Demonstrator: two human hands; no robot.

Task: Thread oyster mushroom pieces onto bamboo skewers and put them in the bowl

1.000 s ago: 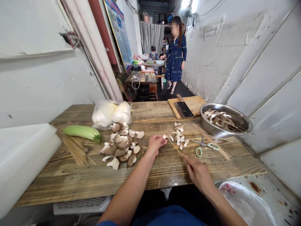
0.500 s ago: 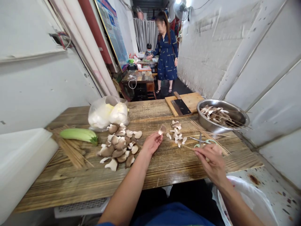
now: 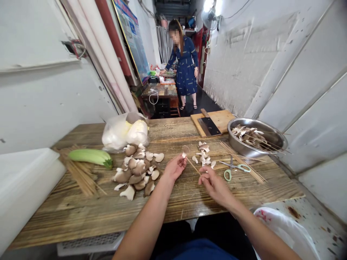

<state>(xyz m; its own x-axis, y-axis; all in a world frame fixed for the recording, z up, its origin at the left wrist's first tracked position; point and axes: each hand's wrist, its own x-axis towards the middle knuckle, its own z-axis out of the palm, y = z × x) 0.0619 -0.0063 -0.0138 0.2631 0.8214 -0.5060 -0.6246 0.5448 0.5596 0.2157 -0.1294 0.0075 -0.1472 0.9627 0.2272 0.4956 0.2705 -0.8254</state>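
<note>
My left hand (image 3: 176, 167) pinches an oyster mushroom (image 3: 185, 149) by its pale stem, cap upward. Between the fingers of my right hand (image 3: 213, 181) is a thin wooden skewer (image 3: 194, 167), its far end at the mushroom's stem. Whether the tip has gone into the stem I cannot tell. To the left lies a large heap of oyster mushrooms (image 3: 138, 169). A smaller group of mushroom pieces (image 3: 204, 155) sits just beyond my right hand. Scissors with pale green handles (image 3: 241, 167) lie open on the table to the right, beside several loose skewers (image 3: 251, 167).
A steel bowl (image 3: 235, 143) holds skewered mushrooms at the right, by a cutting board (image 3: 223, 117) with a cleaver (image 3: 209, 125). At left are a green squash (image 3: 88, 156), a skewer bundle (image 3: 81, 177) and bagged cabbages (image 3: 137, 131). A person (image 3: 184, 61) stands farther back.
My right hand has moved left with the skewer, bringing its end to the mushroom in my left hand. The person at the back has leaned to the left over a table.
</note>
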